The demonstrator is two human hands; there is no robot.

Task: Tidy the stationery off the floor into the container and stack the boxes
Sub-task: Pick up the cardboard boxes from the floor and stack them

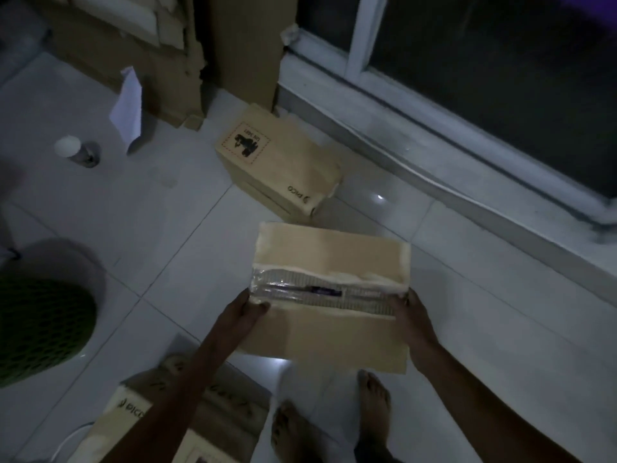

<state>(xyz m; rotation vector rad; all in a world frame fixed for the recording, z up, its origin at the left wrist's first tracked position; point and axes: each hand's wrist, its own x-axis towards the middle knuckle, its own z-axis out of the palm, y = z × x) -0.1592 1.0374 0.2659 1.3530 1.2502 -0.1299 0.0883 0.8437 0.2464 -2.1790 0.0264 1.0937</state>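
Observation:
I hold a tan cardboard box (329,262) above the white tiled floor, its taped seam torn open across the top. My left hand (247,312) grips its left edge, thumb on top. My right hand (412,324) grips its right edge. A second tan box (287,162) with a printed stamp lies on the floor beyond it, near the window sill. A third box (133,412) sits at the bottom left, partly behind my left forearm.
A green perforated basket (40,332) stands at the left. A small white-capped jar (75,150) and a white paper sheet (128,105) lie near large cardboard pieces (240,45) at the back. A sliding window frame (434,128) runs along the right. My bare feet (334,426) are below.

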